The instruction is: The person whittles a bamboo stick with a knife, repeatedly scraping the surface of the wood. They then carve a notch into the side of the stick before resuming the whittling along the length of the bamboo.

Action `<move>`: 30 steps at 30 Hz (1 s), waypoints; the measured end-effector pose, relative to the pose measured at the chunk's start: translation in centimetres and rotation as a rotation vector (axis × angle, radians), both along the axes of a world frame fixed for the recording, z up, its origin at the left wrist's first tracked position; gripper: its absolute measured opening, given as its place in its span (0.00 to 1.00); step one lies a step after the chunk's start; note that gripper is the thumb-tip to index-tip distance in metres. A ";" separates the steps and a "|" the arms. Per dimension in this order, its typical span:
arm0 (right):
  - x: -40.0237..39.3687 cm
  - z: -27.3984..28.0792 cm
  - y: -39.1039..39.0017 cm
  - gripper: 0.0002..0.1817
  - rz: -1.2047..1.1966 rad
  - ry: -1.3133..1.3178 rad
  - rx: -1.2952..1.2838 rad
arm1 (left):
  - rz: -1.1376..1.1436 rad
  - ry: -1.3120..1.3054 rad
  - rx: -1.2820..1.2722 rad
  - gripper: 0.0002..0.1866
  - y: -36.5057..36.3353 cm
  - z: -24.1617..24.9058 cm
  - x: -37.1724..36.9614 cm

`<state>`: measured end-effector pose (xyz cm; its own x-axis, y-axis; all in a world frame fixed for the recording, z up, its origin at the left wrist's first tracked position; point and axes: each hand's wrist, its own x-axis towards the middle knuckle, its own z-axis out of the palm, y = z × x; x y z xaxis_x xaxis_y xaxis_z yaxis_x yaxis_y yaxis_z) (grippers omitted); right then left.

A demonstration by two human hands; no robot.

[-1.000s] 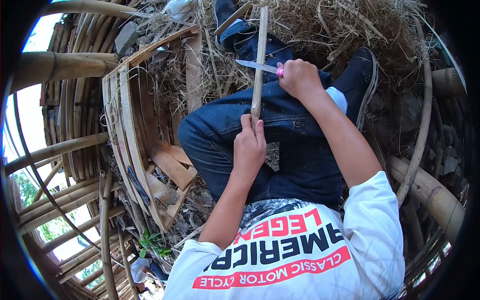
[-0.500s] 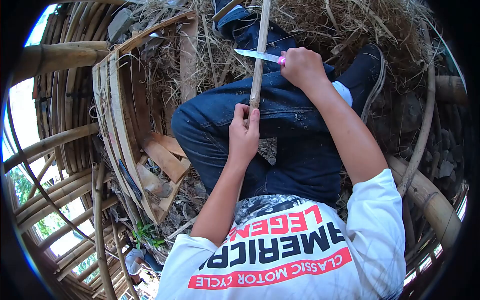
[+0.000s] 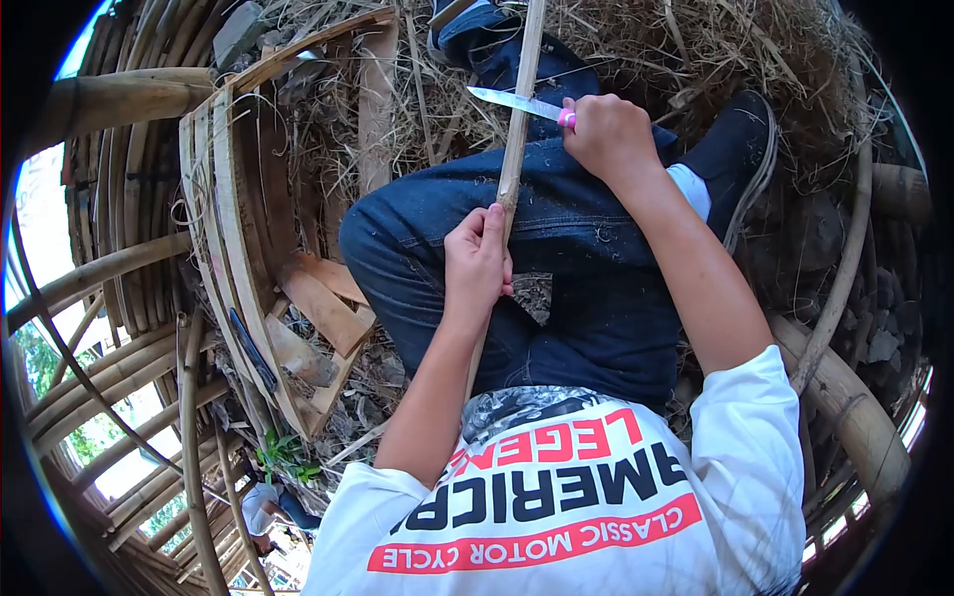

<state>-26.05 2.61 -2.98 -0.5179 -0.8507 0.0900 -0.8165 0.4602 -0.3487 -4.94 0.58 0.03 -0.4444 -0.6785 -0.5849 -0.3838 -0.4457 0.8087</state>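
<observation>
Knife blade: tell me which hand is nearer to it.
Right. The right hand grips the pink handle, beside the blade; the left hand holds the wooden stick lower in the picture, apart from the blade.

Knife [image 3: 499, 97]: blade silvery, visible handle pink. Stick [image 3: 516, 159]: pale tan to my eye. Jeans [image 3: 417, 219]: dark blue, lightly flecked. T-shirt [image 3: 740, 422]: white; red and black lettering, red band [image 3: 537, 542] lettered white. Sock [image 3: 690, 190]: white. Straw [image 3: 686, 50]: dull tan.

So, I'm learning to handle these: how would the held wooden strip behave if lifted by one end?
Probably light: the wooden strip looks slim. Likely stiff, since it runs nearly straight beyond the left hand; its length might allow slight flex.
</observation>
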 end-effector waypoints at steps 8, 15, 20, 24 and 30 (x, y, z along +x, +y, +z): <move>-0.5 -0.5 -0.8 0.14 0.022 -0.001 0.041 | -0.053 -0.053 -0.191 0.18 0.3 -0.5 -0.2; -0.7 -0.3 0.0 0.14 -0.041 0.049 0.131 | -0.077 -0.070 -0.167 0.18 0.2 -0.7 -0.2; -0.9 -1.0 -1.2 0.14 -0.090 0.055 0.140 | -0.063 -0.066 -0.176 0.17 0.5 -0.6 0.0; -0.8 -1.2 -1.4 0.13 -0.072 0.017 0.151 | -0.071 -0.046 -0.168 0.17 0.4 -0.7 0.1; -0.8 -1.1 -1.9 0.12 -0.075 0.020 0.160 | -0.074 -0.072 -0.201 0.17 0.3 -0.6 0.1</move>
